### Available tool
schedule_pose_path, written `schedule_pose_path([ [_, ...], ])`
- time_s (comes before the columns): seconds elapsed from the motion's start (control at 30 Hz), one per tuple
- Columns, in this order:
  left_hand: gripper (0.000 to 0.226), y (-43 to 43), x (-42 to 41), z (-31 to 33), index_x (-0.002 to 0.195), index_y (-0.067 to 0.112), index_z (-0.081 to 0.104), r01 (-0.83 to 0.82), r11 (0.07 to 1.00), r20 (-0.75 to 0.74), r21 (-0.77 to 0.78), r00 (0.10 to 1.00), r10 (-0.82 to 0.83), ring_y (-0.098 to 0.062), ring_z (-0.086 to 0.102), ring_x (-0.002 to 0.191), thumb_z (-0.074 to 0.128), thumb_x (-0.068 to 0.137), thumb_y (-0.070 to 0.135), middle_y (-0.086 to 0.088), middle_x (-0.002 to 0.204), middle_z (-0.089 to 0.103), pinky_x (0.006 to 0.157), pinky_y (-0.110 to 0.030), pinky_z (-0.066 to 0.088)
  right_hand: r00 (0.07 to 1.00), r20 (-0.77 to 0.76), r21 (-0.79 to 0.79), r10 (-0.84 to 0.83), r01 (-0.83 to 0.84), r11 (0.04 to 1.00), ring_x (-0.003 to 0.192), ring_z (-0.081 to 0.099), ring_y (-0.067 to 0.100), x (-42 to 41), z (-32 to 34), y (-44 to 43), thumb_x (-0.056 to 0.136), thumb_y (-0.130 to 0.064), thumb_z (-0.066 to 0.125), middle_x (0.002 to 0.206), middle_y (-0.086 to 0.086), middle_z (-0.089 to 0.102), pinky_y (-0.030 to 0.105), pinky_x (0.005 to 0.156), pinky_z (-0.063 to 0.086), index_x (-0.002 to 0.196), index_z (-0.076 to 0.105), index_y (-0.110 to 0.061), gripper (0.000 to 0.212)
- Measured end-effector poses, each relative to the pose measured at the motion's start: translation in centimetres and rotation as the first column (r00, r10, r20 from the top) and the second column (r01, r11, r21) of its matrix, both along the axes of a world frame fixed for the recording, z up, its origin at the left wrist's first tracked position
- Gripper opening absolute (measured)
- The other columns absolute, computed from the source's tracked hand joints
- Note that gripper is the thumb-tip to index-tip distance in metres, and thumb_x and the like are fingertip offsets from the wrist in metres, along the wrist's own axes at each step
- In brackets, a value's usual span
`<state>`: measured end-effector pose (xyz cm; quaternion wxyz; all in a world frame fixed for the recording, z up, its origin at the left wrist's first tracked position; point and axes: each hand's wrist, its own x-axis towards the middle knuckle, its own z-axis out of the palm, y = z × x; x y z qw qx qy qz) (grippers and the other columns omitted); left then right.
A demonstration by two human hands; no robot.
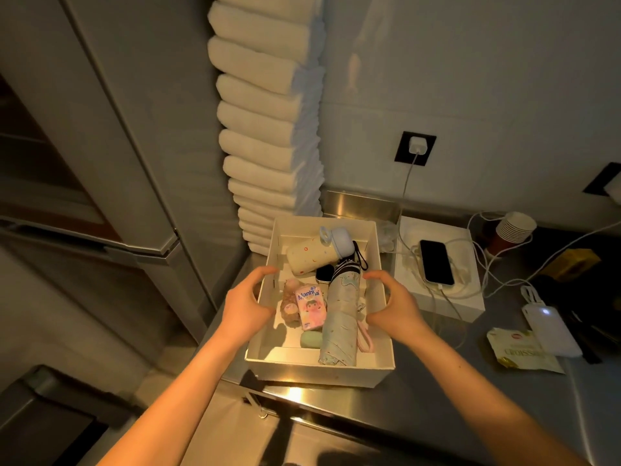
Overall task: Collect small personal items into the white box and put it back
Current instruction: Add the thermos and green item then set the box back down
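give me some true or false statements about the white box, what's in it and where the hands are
1. The left hand and right hand are at opposite side walls of the white box. True.
2. The folded umbrella lies on the counter outside the box. False: it lies inside the box.
3. The bottle stands upright. False: it lies on its side at the box's far end.
4. A phone on a cable lies right of the box. True.
5. The box is closed with a lid. False: it is open on top.
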<state>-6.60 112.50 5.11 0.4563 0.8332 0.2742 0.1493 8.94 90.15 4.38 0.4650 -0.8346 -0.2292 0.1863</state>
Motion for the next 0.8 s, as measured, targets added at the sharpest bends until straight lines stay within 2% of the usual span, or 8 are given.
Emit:
schedule_pose_path([
  [0.13,0.068,-1.7,-1.7,0.7,0.114,0.039,0.057,-0.085,0.995,0.012,0.042,0.996,0.085,0.001,0.06,0.078,0.067,0.064,-0.005,0.019,0.096,0.065,0.06,-0.003,0.041,0.998,0.022,0.021,0.066,-0.067,0.998,0.098,0.058,0.012,-0.2,0.3,-0.1,0.062,0.0,0.075,0.111,-0.01,0.06,0.024,0.073,0.05,0.116,0.053,-0.035,0.068],
  [0.27,0.067,-4.5,-3.5,1.0,0.114,0.039,0.057,-0.209,0.977,0.021,0.027,0.978,0.209,0.01,0.06,0.089,0.067,0.065,-0.005,0.019,0.103,0.065,0.063,0.0,0.041,0.983,0.037,0.019,0.182,-0.183,0.983,0.097,0.056,0.012,0.3,0.9,-0.7,0.063,-0.004,0.076,0.112,-0.011,0.058,0.017,0.066,0.043,0.117,0.053,-0.035,0.066],
  [0.47,0.069,-11.6,-6.4,1.4,0.117,0.038,0.057,-0.434,0.901,0.011,0.015,0.901,0.434,0.009,0.06,0.089,0.067,0.066,-0.007,0.018,0.103,0.064,0.062,0.0,0.042,0.924,0.026,-0.001,0.382,-0.383,0.924,0.098,0.057,0.012,1.1,0.6,-2.5,0.064,-0.005,0.078,0.114,-0.011,0.058,0.021,0.069,0.047,0.118,0.052,-0.039,0.068],
  [0.6,0.069,-16.6,-9.1,1.1,0.116,0.039,0.057,-0.575,0.818,0.021,0.018,0.818,0.574,0.014,0.059,0.09,0.068,0.065,-0.006,0.021,0.102,0.064,0.063,-0.001,0.043,0.853,0.02,-0.012,0.522,-0.522,0.853,0.109,0.053,0.013,0.3,0.4,-3.7,0.063,-0.01,0.079,0.122,-0.012,0.055,0.034,0.085,0.051,0.118,0.051,-0.042,0.07],
  [0.7,0.069,-19.9,-11.3,1.2,0.119,0.04,0.054,-0.642,0.767,0.003,0.017,0.767,0.642,0.006,0.057,0.094,0.072,0.069,-0.003,0.025,0.106,0.057,0.067,-0.006,0.044,0.802,0.019,0.003,0.597,-0.597,0.802,0.11,0.053,0.013,-1.3,0.3,-4.7,0.061,-0.013,0.079,0.122,-0.015,0.055,0.04,0.089,0.052,0.117,0.05,-0.044,0.071],
  [0.8,0.068,-23.0,-13.7,1.0,0.119,0.04,0.053,-0.706,0.708,0.005,0.028,0.708,0.706,-0.005,0.056,0.101,0.074,0.069,0.0,0.016,0.113,0.057,0.078,-0.019,0.049,0.75,0.019,-0.014,0.662,-0.661,0.75,0.109,0.053,0.014,-3.2,0.3,-5.6,0.062,-0.015,0.08,0.123,-0.015,0.054,0.041,0.088,0.053,0.117,0.05,-0.046,0.07],
])
